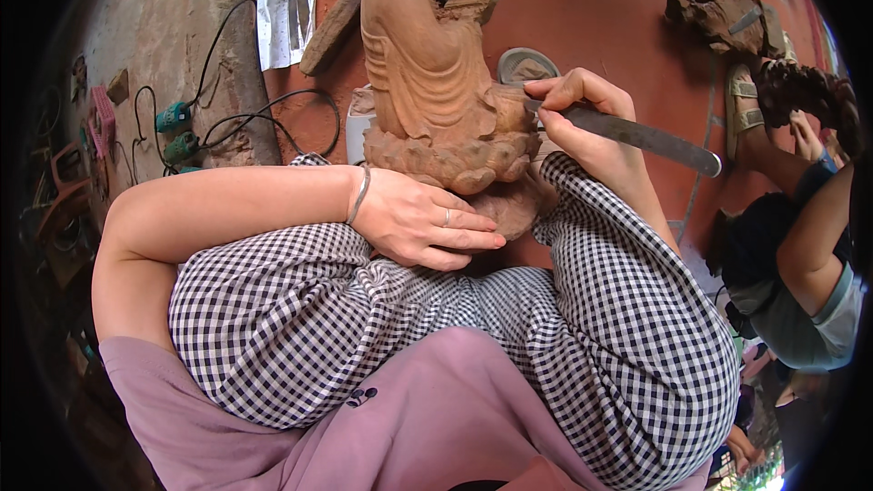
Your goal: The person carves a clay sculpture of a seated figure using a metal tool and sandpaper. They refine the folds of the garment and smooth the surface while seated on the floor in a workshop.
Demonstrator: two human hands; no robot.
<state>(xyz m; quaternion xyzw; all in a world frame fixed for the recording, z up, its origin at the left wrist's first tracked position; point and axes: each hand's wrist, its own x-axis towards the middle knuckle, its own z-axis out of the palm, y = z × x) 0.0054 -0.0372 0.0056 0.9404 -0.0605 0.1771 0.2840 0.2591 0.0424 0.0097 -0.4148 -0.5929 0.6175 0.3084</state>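
A carved brown wooden statue (pixel 414 55) of a seated, robed figure stands before my knees on a lotus-petal base (pixel 446 159). My right hand (pixel 596 118) is closed around a flat grey metal blade (pixel 650 136) with a rounded end. The blade's other end is at the carving's right side, beside the figure's lap; its tip is partly hidden by my fingers. My left hand (pixel 423 218) lies with fingers stretched out along the lower front of the base, touching the rough wood (pixel 509 209) there and holding no tool.
Green power tools (pixel 175 118) with black cables lie at the left. A white paper sheet (pixel 287 14) and a wooden piece (pixel 335 27) lie behind the statue. A round grey dish-like item (pixel 527 65) sits behind it. At the right, another person (pixel 809 264) sits near carved wood (pixel 727 18).
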